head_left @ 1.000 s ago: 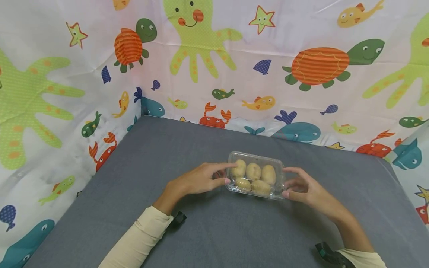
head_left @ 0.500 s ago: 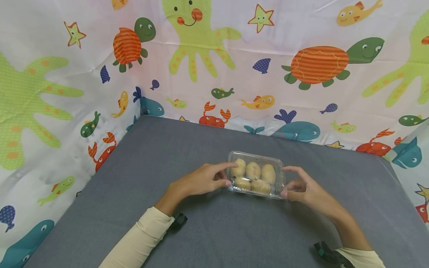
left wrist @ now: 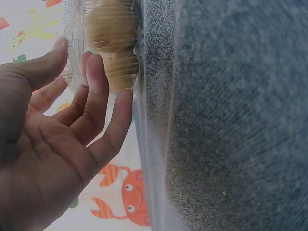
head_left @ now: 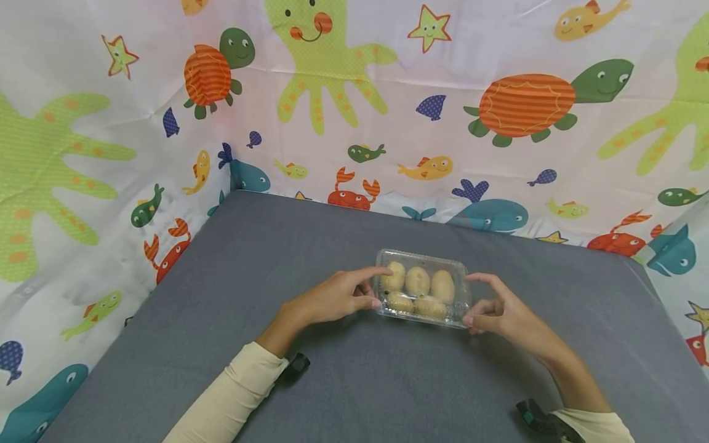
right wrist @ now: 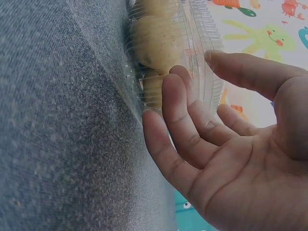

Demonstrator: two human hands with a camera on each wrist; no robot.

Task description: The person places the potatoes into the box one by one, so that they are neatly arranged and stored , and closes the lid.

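Note:
A clear plastic clamshell box [head_left: 423,258] of several potatoes [head_left: 417,282] sits on the grey cloth in the head view. My left hand [head_left: 338,296] is at its left end, index fingertip over the lid edge and thumb by the front corner. In the left wrist view the left hand [left wrist: 62,125] has loosely bent fingers close against the ribbed wall. At the right end is my right hand [head_left: 509,317], its thumb touching the front corner. From the right wrist, the right hand [right wrist: 231,149] shows its thumb at the rim and relaxed fingers beside the wall.
Grey cloth [head_left: 354,381] covers the table. A white curtain [head_left: 388,74] printed with sea animals stands along the back and sides. Black wrist cameras are strapped near both cream sleeves [head_left: 232,394].
My right hand has moved slightly inward, its fingers coming closer to the thumb at the box's corner. The left hand and the box stay nearly the same.

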